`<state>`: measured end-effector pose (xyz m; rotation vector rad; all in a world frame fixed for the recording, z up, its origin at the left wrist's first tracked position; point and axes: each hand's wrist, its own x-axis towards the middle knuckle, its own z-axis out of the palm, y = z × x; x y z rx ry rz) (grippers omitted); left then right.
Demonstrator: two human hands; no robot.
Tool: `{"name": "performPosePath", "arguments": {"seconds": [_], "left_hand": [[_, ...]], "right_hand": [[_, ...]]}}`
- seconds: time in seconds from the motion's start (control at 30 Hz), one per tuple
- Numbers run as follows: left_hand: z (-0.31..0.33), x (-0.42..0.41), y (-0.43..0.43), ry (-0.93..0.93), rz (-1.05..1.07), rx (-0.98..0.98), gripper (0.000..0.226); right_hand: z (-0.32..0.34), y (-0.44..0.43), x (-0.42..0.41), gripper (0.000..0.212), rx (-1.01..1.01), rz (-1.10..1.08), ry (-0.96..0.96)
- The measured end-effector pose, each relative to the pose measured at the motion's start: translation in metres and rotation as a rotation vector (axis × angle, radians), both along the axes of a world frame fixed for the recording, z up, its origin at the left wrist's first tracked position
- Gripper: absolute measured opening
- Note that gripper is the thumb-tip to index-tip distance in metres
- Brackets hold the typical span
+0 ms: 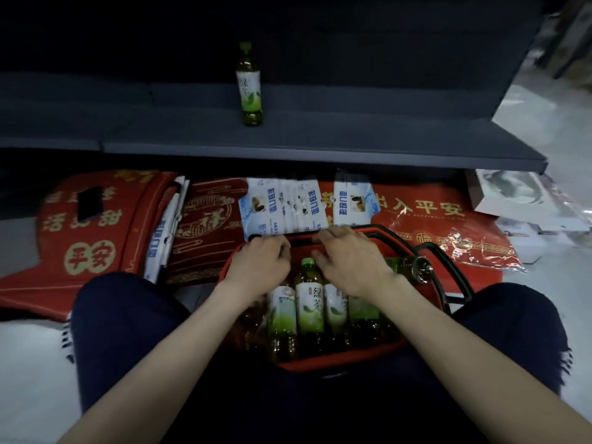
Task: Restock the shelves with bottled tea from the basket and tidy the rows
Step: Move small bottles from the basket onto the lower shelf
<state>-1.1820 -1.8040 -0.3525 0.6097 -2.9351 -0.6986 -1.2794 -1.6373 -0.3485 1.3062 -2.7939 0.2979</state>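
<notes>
The bottles of green tea (309, 302) stand packed upright in a red basket (336, 362) on the floor between the person's knees (128, 315), green caps up and labels facing the camera; one more bottle (411, 267) lies tilted against the basket's 2 o'clock edge. Both bare forearms reach in from 6 o'clock, converging over the basket. The left hand (256, 265) hovers palm-down over the bottles at the basket's 10 o'clock side, its knuckles raised and fingers curled under toward the far rim; what they close on is hidden, so I cannot tell whether it grips a bottle. The right hand (352, 264) lies palm-down at 1 o'clock, wrist bent, fingers spread and only gently curved toward the far rim, thumb just beside a green cap, gripping nothing visible. At 12 o'clock, well beyond the basket, a lone bottle of tea (249, 84) stands upright on the dark grey shelf (352, 139). Beneath that shelf, blue-and-white packets (282, 206) lie just beyond the basket's far rim, with red doormats (96, 225) bearing gold characters from 9 to 3 o'clock.
</notes>
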Motion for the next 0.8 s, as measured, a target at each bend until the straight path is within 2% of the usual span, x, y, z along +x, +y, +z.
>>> {"name": "performPosePath", "arguments": {"seconds": [0.17, 0.37, 0.5, 0.63, 0.73, 0.8], "left_hand": [[0.01, 0.022, -0.008, 0.051, 0.001, -0.012, 0.028], [0.007, 0.017, -0.002, 0.029, -0.054, -0.007, 0.028], [0.002, -0.005, 0.014, -0.008, -0.091, 0.103, 0.03], [-0.001, -0.029, 0.025, -0.19, -0.067, 0.168, 0.04], [-0.008, -0.031, 0.021, -0.517, 0.037, 0.187, 0.055], [-0.025, -0.028, 0.013, -0.67, 0.104, 0.275, 0.068]], "right_hand": [[0.01, 0.02, 0.011, 0.042, -0.017, -0.023, -0.018], [0.014, 0.05, -0.007, 0.036, -0.1, -0.088, -0.087], [0.009, 0.076, -0.034, 0.028, -0.175, -0.185, -0.187], [-0.017, 0.089, -0.042, 0.024, -0.166, -0.245, -0.344], [-0.039, 0.085, -0.04, 0.033, -0.12, -0.352, -0.436], [-0.05, 0.078, -0.038, 0.041, -0.053, -0.401, -0.498]]}}
